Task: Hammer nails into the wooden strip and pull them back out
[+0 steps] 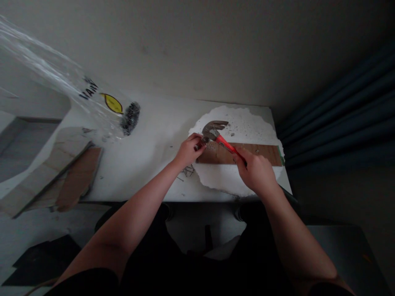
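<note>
The hammer (225, 144) is clasped round its handle by the right grip (258, 170), its head beside the left grip (187, 152) (curled, contents and closure indiscernible), over a board (220, 157) laid on a slab (222, 181), apparently for support.

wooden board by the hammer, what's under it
A white, ragged-edged slab shows beyond both long edges of the wooden board. What lies directly beneath the board is covered and cannot be seen.
</note>
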### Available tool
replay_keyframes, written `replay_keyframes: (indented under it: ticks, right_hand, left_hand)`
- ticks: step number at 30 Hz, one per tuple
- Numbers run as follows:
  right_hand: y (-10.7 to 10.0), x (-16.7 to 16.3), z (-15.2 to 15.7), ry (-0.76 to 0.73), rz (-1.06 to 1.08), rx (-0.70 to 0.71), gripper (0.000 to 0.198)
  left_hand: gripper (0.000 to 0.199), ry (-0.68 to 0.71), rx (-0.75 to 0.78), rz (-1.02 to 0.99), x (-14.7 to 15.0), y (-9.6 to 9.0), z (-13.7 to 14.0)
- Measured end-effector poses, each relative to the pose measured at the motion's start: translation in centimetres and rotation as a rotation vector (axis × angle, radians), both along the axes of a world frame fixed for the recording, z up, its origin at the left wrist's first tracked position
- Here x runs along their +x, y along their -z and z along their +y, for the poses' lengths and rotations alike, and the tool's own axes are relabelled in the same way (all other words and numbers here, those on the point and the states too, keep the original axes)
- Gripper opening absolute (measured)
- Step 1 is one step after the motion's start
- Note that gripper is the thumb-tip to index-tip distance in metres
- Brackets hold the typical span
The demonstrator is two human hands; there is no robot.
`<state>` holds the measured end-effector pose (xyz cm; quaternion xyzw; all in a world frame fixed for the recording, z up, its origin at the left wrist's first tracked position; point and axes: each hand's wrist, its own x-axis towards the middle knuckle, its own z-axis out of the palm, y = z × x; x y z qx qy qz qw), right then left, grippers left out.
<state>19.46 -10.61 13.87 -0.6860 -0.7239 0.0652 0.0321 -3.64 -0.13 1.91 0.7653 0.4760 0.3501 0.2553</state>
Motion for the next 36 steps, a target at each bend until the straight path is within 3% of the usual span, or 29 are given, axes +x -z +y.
replay_keyframes:
  ticks: [13,36]
  right_hand:
    - [-0.48,-0.13,0.05,-0.007,-0.019,-0.004,0.046]
    - [0.1,-0.09,-0.09,-0.022,-0.031,0.006,0.045]
  left_hand:
    - [0.007,0.048,0.095,0.019,-0.12,0.5,0.29]
    - [0.009,0.061,0.079,0.065,-0.12,0.26,0.04]
